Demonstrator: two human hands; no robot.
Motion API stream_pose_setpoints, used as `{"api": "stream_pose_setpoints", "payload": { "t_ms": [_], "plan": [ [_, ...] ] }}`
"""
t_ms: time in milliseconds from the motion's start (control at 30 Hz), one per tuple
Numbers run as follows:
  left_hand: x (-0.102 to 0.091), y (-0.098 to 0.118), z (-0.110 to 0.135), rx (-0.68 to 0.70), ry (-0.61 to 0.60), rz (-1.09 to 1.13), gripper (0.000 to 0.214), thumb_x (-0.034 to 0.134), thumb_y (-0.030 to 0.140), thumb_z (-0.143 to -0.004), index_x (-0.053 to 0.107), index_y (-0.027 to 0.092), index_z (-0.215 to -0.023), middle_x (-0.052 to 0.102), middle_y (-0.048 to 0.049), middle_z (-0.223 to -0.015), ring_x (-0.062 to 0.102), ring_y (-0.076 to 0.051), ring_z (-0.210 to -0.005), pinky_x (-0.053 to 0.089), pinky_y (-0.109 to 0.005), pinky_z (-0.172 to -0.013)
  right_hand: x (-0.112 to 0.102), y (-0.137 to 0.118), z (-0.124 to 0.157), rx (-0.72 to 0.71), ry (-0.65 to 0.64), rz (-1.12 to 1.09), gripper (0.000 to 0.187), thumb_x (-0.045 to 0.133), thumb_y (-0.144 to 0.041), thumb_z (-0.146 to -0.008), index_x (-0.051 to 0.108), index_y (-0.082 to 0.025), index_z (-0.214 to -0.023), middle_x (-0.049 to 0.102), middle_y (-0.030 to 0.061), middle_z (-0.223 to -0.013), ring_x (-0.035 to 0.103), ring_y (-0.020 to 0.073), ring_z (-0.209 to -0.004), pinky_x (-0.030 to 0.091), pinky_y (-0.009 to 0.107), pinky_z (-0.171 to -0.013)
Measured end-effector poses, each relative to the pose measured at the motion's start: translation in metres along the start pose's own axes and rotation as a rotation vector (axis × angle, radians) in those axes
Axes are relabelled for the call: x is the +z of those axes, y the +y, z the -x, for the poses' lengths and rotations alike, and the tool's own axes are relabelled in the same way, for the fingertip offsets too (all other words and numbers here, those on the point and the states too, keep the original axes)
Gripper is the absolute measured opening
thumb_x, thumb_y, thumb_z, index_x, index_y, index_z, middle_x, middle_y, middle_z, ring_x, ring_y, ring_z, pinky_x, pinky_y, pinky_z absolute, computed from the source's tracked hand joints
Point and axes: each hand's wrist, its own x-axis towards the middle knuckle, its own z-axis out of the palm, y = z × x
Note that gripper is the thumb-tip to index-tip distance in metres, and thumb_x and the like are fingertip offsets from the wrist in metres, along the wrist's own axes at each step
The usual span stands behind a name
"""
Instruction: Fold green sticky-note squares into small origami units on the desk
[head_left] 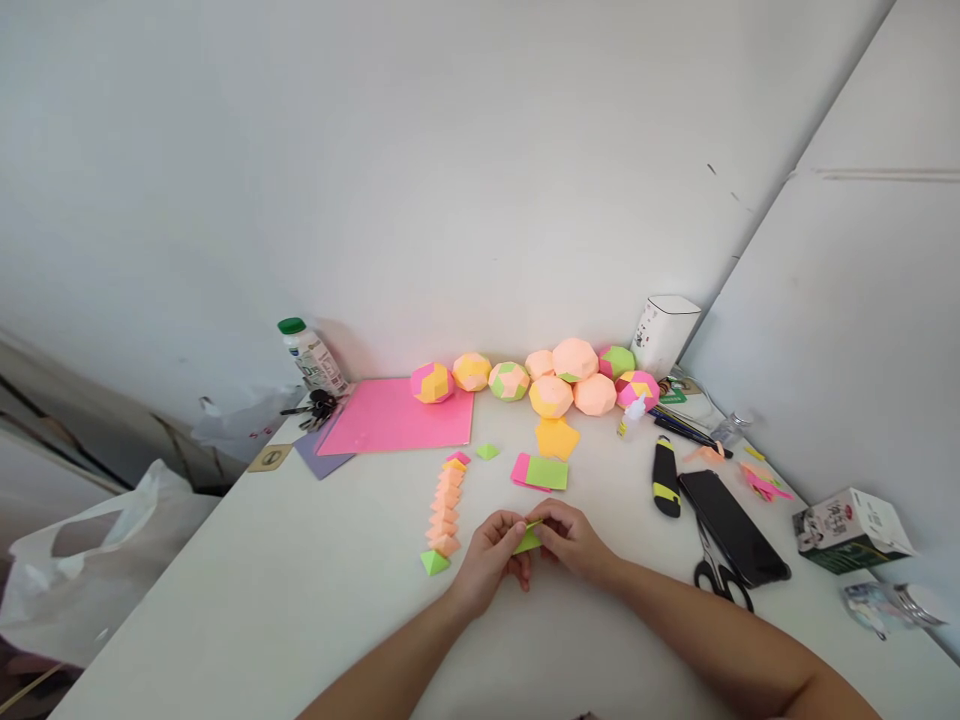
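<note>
Here, a white surface (300, 600) tucked into a pale-walled corner.
Left hand (491, 562) and right hand (576, 542) meet just above it, fingers pinching a folded green paper (528, 541); its long axis seems to slant away toward the right.

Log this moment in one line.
left hand: holds green paper | right hand: pinches same paper | nearby: orange folded pieces in a row

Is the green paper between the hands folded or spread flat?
Folded: the green paper shows a raised flap along a crease, pinched between the left hand and the right hand.
</note>
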Motion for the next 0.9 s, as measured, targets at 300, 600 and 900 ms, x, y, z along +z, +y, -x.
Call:
{"api": "stream_pose_setpoints", "payload": {
  "t_ms": [300, 600, 900],
  "plan": [
    [-0.001, -0.001, 0.0, -0.061, -0.007, -0.043, 0.032, 0.061, 0.042, -0.077, 0.052, 0.014, -0.091, 0.061, -0.0011, -0.064, 0.057, -0.012, -0.045, 0.049, -0.023, -0.04, 0.0, 0.005, 0.001, 0.094, 0.052, -0.083, 0.023, 0.055, -0.039, -0.083, 0.059, -0.016, -0.086, 0.051, -0.002, -0.062, 0.045, 0.0092, -0.049, 0.038, 0.022, -0.045],
    [0.002, -0.003, -0.001, -0.051, 0.089, 0.0, 0.034, 0.054, 0.05, -0.079, 0.047, 0.017, -0.081, 0.06, 0.0008, -0.061, 0.06, -0.013, -0.043, 0.046, -0.022, -0.037, 0.003, 0.006, 0.005, -0.066, 0.019, -0.158, 0.014, 0.052, -0.017, -0.076, 0.043, -0.022, -0.084, 0.049, -0.0004, -0.083, 0.048, 0.0088, -0.057, 0.04, 0.021, -0.05],
    [0.004, 0.0, 0.0, -0.06, 0.12, -0.012, 0.035, 0.055, 0.052, -0.078, 0.045, 0.018, -0.078, 0.059, 0.0024, -0.055, 0.053, -0.011, -0.035, 0.041, -0.02, -0.031, 0.002, 0.016, 0.001, -0.182, 0.006, 0.096, 0.013, 0.061, -0.021, -0.074, 0.061, -0.021, -0.087, 0.05, 0.006, -0.095, 0.055, 0.0133, -0.07, 0.046, 0.025, -0.055]
  ]
}}
